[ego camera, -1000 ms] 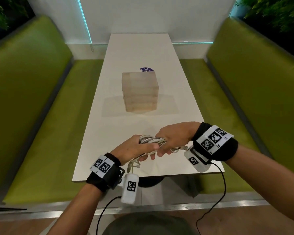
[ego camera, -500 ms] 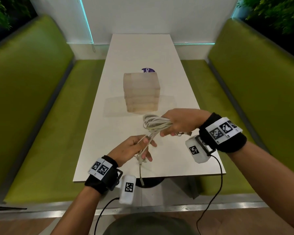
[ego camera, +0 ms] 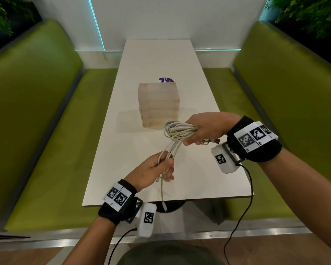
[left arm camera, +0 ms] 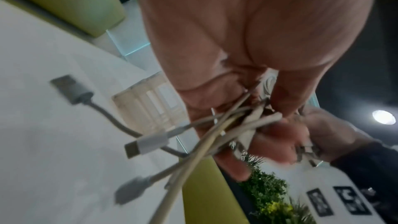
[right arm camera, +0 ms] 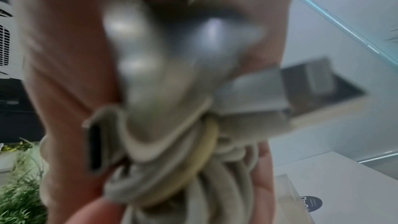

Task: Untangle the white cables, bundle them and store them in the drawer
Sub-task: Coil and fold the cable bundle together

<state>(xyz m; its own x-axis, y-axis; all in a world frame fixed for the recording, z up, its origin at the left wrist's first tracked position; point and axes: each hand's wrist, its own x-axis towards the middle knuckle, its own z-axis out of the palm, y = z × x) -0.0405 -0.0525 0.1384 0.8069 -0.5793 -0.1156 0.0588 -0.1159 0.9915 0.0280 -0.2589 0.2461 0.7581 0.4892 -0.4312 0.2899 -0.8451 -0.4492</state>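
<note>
My right hand (ego camera: pixel 203 131) grips a looped bundle of white cables (ego camera: pixel 177 131) above the table, just in front of the small translucent drawer unit (ego camera: pixel 159 105). Several strands run down from the bundle to my left hand (ego camera: pixel 157 169), which pinches them; one loose end (ego camera: pixel 163 197) hangs past the table's near edge. The left wrist view shows my left hand (left arm camera: pixel 247 117) with the strands and several USB plugs (left arm camera: pixel 148 142) sticking out. Blurred in the right wrist view, the cable bundle (right arm camera: pixel 183 159) and plugs fill my right hand (right arm camera: pixel 71 74). The drawers look closed.
The long white table (ego camera: pixel 157 60) runs away from me between two green benches (ego camera: pixel 46 131) (ego camera: pixel 287 96). A purple round sticker (ego camera: pixel 165 80) lies behind the drawer unit. Black wrist-camera wires (ego camera: pixel 245 207) hang below my arms.
My hands have pulled apart: the right hand lifted the coil up and away toward the drawer unit, while the left stayed near and now holds the trailing strands.
</note>
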